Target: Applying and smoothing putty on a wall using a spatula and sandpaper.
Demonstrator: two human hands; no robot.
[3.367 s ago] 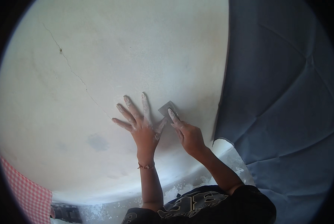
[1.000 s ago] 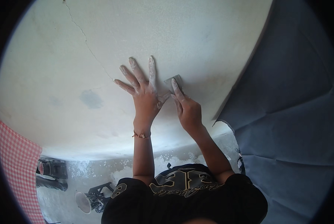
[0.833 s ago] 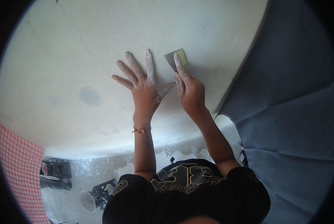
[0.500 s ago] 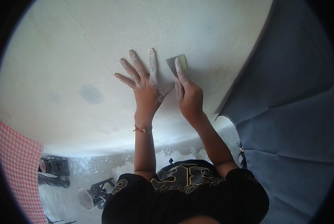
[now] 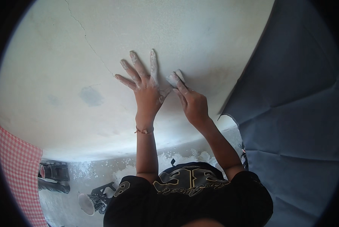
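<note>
My left hand (image 5: 144, 87) lies flat against the pale wall (image 5: 199, 34), fingers spread and thumb stretched toward my right hand. White powder or paste coats its fingers, and a thin bracelet (image 5: 144, 131) circles the wrist. Just right of it, my right hand (image 5: 194, 102) is closed on a small flat grey scraper (image 5: 180, 75), tilted at the wall beside the left thumb. One finger lies along the scraper and hides much of it; no handle shows. White smears mark these fingers as well.
A thin crack (image 5: 85, 34) runs down the wall toward my left fingers, above a grey patch (image 5: 91, 96). Dark grey sheeting (image 5: 290, 121) hangs at the right. Red checked cloth (image 5: 20, 166) hangs lower left; a white round-topped object (image 5: 87, 204) stands on the white-spattered floor (image 5: 74, 189).
The scraper in my right hand has come down and slightly left, and it has turned so that less of its flat face shows. My left hand has stayed nearly still.
</note>
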